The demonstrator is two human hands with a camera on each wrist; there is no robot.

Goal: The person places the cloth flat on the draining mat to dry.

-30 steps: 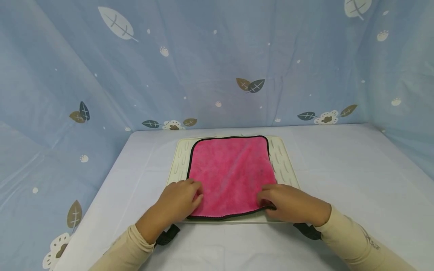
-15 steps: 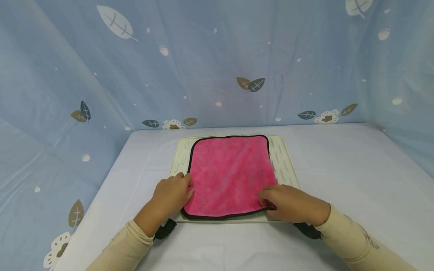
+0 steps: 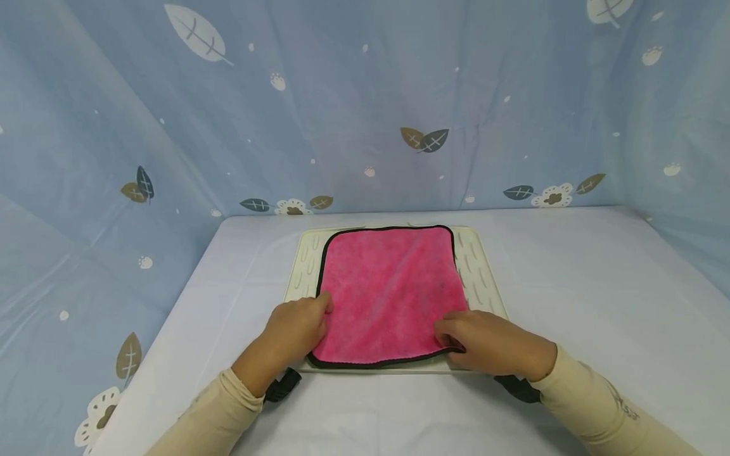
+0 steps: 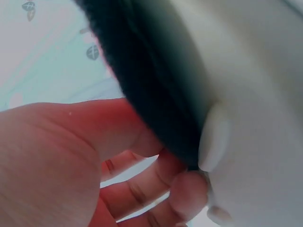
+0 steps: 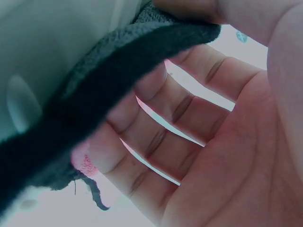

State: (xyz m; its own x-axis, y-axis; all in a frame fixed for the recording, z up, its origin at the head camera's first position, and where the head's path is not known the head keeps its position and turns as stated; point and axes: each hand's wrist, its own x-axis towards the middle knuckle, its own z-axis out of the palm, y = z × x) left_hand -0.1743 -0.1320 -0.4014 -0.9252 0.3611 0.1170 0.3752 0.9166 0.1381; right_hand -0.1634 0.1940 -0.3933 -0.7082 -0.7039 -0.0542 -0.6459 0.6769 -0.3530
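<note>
A pink cloth with a black border lies spread over a cream ribbed mat in the head view. My left hand is at the cloth's near left corner. In the left wrist view its thumb and fingertips pinch the dark border. At the near right corner my right hand grips the cloth, fingers on top and thumb at the border, which is slightly lifted there. The right wrist view shows the dark border between thumb and curled fingers.
The mat rests on a white-covered table. A blue curtain with leaf and flower prints stands behind it and along both sides. Black straps sit at the wrists.
My left hand has shifted left, off the top of the cloth to its near left corner, and its fingers have closed on the edge. The right hand keeps its hold.
</note>
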